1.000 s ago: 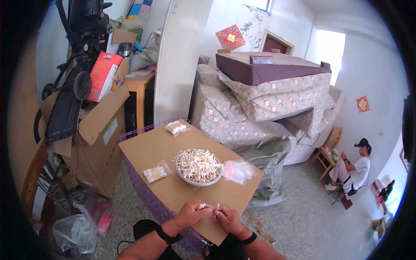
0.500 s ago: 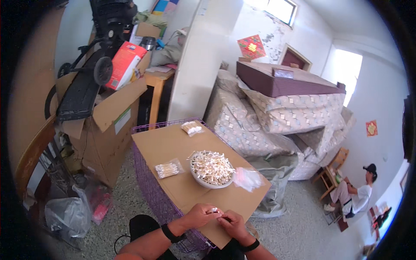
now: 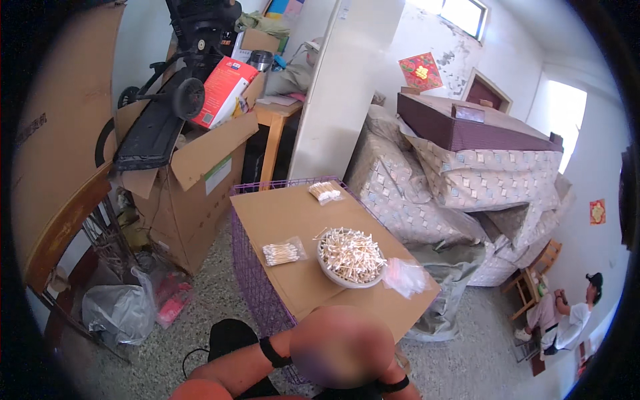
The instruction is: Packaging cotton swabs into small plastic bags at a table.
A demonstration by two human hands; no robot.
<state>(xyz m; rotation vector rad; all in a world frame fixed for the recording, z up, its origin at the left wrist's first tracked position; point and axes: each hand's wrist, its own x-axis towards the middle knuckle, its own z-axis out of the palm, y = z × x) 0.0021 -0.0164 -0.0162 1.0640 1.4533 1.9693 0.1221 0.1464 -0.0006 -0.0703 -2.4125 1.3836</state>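
**Hands Meet at Worktop's Near Edge**

Fingers hidden behind a blur, grip impossible to tell, as left hand (image 3: 313, 347) and right hand (image 3: 370, 363) meet at the cardboard worktop (image 3: 280, 217). Just beyond: bowl of cotton swabs (image 3: 350, 257), within easy reach; bagged swabs (image 3: 281, 253); empty bags (image 3: 407, 277).

I see a brown cardboard worktop (image 3: 287, 220) on a purple wire crate (image 3: 250, 280). Beyond my hands sit a bowl of cotton swabs (image 3: 350, 257), empty clear bags (image 3: 407, 277), and two swab packets (image 3: 281, 252), one at the far edge (image 3: 325, 192).
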